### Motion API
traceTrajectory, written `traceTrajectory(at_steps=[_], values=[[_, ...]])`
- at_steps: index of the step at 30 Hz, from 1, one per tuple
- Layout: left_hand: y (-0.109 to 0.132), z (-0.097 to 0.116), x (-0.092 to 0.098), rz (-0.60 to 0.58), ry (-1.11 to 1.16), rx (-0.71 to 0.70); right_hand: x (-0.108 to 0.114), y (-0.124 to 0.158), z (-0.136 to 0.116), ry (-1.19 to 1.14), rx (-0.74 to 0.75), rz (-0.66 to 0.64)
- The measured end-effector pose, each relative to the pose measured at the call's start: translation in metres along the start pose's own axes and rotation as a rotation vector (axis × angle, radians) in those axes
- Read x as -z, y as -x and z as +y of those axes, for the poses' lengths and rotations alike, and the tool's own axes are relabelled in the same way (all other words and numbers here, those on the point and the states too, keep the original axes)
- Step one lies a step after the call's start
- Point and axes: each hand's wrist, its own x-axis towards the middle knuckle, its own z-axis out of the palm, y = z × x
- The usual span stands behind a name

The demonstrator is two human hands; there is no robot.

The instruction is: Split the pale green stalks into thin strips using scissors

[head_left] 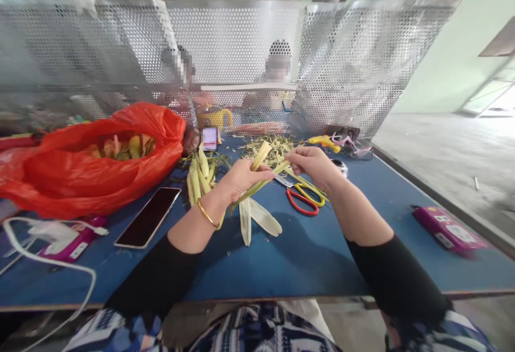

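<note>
My left hand is closed around a bundle of pale yellow-green leaf strips held above the blue table. My right hand pinches the far end of one strip of that bundle. Two loose pale leaves lie on the table just below my left hand. Red and yellow handled scissors rest under my right wrist. A pile of rolled yellow-green leaves sits left of my left hand.
A red plastic bag holding leaf pieces lies at left, with a dark phone beside it. White cables and a pink power bank are near left. Leaf trimmings, a yellow glue gun, a pink box, a perforated metal screen with people behind.
</note>
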Motion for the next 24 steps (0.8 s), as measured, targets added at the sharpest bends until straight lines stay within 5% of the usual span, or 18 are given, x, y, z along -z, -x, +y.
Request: traceTrajectory(at_steps=[6,12,18,24], values=[[0.005,-0.011,-0.018,0.177,0.209,0.111,-0.024,0.004,0.024,-0.178,-0.028,0.073],[0.006,-0.02,-0.022,0.16,0.291,0.182,-0.026,0.005,0.039,-0.124,0.002,0.056],[0.006,-0.019,-0.018,0.216,0.292,0.08,-0.028,0.011,0.043,0.017,0.019,-0.147],[0.006,-0.024,-0.017,0.243,0.236,0.038,-0.032,0.013,0.051,0.136,0.106,-0.183]])
